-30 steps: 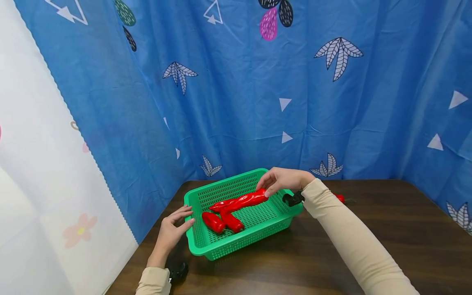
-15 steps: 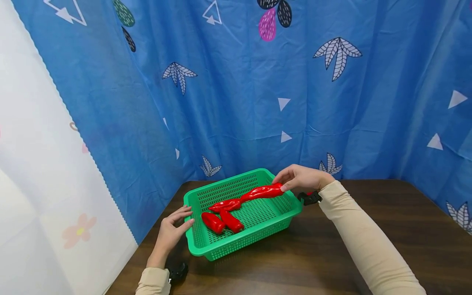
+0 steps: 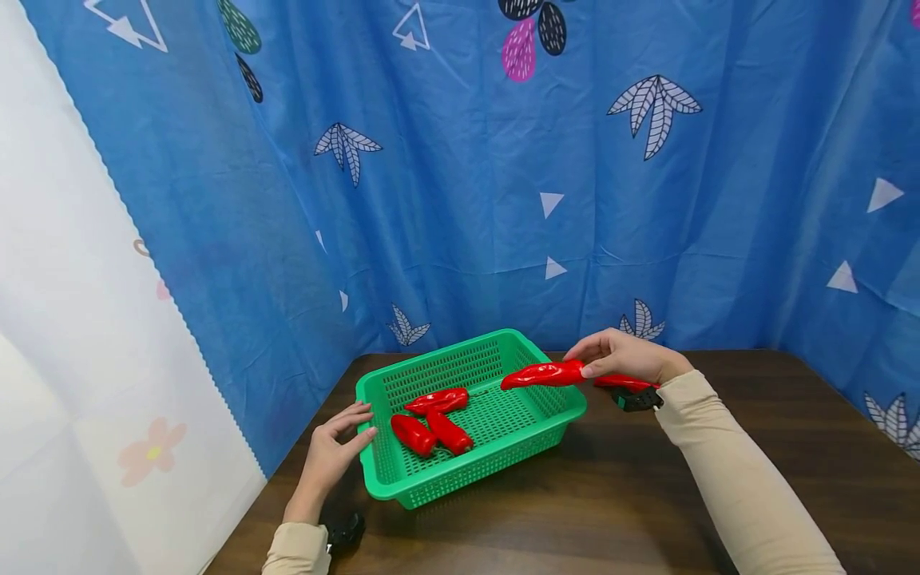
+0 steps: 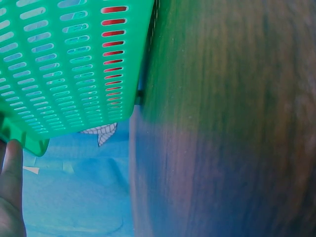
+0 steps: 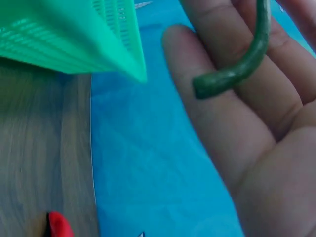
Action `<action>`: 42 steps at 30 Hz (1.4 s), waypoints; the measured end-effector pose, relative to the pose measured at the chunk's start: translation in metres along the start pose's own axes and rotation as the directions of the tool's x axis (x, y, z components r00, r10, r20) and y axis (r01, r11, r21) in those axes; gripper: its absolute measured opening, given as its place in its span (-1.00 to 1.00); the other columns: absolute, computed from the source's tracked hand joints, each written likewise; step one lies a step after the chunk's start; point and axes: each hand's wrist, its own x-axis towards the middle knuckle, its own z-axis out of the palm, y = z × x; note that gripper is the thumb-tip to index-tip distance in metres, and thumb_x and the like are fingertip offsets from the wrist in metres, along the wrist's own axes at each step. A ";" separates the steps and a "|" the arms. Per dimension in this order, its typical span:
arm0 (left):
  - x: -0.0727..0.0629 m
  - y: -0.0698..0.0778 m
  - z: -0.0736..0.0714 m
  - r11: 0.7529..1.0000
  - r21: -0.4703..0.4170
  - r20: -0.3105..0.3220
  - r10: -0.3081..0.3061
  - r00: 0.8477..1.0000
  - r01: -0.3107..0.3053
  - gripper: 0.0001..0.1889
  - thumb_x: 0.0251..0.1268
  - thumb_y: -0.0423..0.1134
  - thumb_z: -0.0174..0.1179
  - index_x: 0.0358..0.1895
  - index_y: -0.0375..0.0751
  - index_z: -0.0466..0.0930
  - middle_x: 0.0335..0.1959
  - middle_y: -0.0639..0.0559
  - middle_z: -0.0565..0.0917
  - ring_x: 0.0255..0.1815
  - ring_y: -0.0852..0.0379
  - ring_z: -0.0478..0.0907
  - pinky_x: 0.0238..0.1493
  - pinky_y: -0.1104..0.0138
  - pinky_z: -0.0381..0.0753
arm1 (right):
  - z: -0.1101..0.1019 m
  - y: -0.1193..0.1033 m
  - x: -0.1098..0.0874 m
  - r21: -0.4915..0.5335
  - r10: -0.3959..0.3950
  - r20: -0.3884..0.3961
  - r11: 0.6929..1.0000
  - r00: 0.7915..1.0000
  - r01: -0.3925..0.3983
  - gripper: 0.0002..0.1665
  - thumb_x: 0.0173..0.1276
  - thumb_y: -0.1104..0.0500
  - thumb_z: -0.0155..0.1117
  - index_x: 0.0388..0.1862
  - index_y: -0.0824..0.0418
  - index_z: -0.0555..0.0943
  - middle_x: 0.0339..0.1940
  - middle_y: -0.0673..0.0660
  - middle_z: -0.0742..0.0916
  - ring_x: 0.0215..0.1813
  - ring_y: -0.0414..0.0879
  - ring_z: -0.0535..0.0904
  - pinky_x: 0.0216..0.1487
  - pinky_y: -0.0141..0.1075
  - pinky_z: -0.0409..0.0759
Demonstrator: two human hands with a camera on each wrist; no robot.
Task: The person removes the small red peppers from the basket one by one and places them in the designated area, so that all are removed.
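My right hand point(image 3: 627, 356) pinches a long red chili pepper point(image 3: 542, 374) by its stem end, over the right end of the green basket point(image 3: 496, 471). In the right wrist view, its curved green stem point(image 5: 232, 74) shows against the fingers. Three more peppers lie on the basket floor: one at the back point(image 3: 438, 400), one at the left point(image 3: 413, 434) and a third in front point(image 3: 450, 431). At the basket's left rim rests my left hand point(image 3: 332, 451), its fingers extended. The left wrist view has its fingertip against the green rim point(image 4: 37, 147).
Another red pepper point(image 3: 624, 382) lies on the dark wooden table point(image 3: 611, 487), right of the basket and partly hidden by the right hand and wrist camera. A blue patterned curtain point(image 3: 460, 200) hangs behind the table, with a white cloth point(image 3: 93, 319) at the left.
My right hand has lifted the pepper off the others and carried it rightward to the basket's right end. The left hand and the basket stay in place.
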 end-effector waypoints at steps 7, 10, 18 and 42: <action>0.001 -0.006 0.000 1.000 -0.001 -0.002 0.018 1.000 -0.018 -0.68 0.23 -0.39 0.38 0.02 -0.47 0.70 0.21 -0.29 0.64 0.35 0.25 0.50 0.17 0.68 0.38 | -0.007 0.008 -0.021 0.004 0.024 -0.073 1.000 0.997 -0.024 -0.48 0.41 0.23 0.29 0.28 0.46 0.52 0.06 0.08 0.72 -0.01 -0.05 0.66 -0.04 -0.19 0.73; 0.002 -0.007 0.000 1.000 -0.005 -0.002 0.017 1.000 -0.017 -0.68 0.22 -0.39 0.38 0.02 -0.47 0.70 0.20 -0.29 0.65 0.32 0.37 0.49 0.18 0.67 0.38 | -0.008 0.010 -0.030 -0.012 0.036 -0.124 0.999 0.992 -0.038 -0.46 0.42 0.20 0.29 0.30 0.44 0.52 0.09 0.07 0.70 0.05 -0.08 0.61 -0.01 -0.20 0.73; 0.002 -0.006 0.000 1.000 -0.015 -0.002 0.013 1.000 -0.013 -0.68 0.23 -0.41 0.37 0.02 -0.49 0.69 0.21 -0.32 0.64 0.35 0.24 0.51 0.18 0.70 0.37 | -0.010 0.025 -0.052 0.039 0.043 -0.259 0.999 0.965 -0.034 -0.39 0.46 0.20 0.25 0.38 0.49 0.40 0.07 -0.16 0.70 0.08 -0.13 0.61 0.02 -0.22 0.73; 0.006 -0.042 0.003 1.000 -0.010 -0.004 0.003 1.000 -0.003 -0.69 0.24 -0.32 0.39 0.05 -0.26 0.73 0.25 -0.16 0.64 0.35 0.42 0.44 0.20 0.69 0.34 | -0.001 0.071 -0.098 -0.069 0.118 -0.457 0.983 0.881 -0.168 -0.34 0.49 0.05 0.24 0.42 0.40 0.41 0.42 0.49 0.43 0.33 0.18 0.38 0.08 -0.24 0.67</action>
